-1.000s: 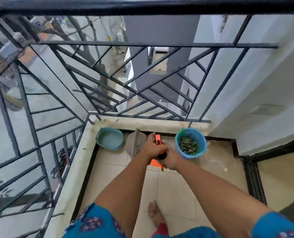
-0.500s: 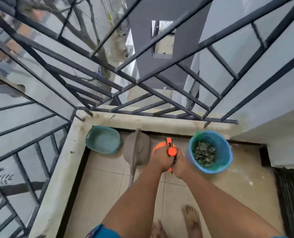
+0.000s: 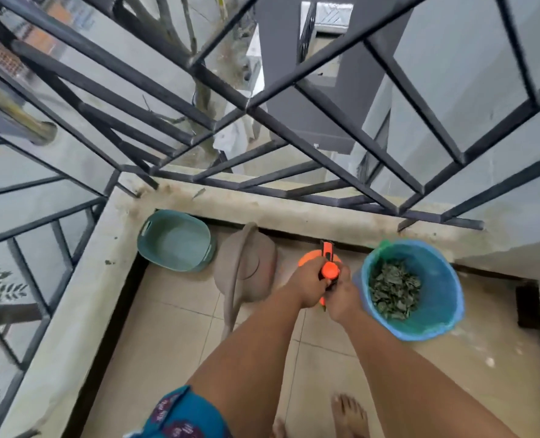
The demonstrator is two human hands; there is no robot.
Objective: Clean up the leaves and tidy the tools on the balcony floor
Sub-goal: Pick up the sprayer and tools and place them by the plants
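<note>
- an orange spray bottle (image 3: 328, 269) with a black-and-orange pump top is held over the tiled balcony floor (image 3: 174, 336), between a taupe watering can (image 3: 246, 273) and a blue bucket (image 3: 436, 314).
- left hand (image 3: 306, 287) and right hand (image 3: 341, 297) meet on the bottle, fingers curled round its top; both forearms reach straight forward and down, close together.
- the bucket holds a heap of dark green leaves (image 3: 393, 289) and stands just right of the hands.
- a teal basin (image 3: 177, 240) sits in the corner, just left of the watering can.
- a concrete ledge (image 3: 73, 311) and dark metal railing (image 3: 294, 121) enclose the floor.
- a bare foot (image 3: 349, 415) shows below; no writing is readable.
</note>
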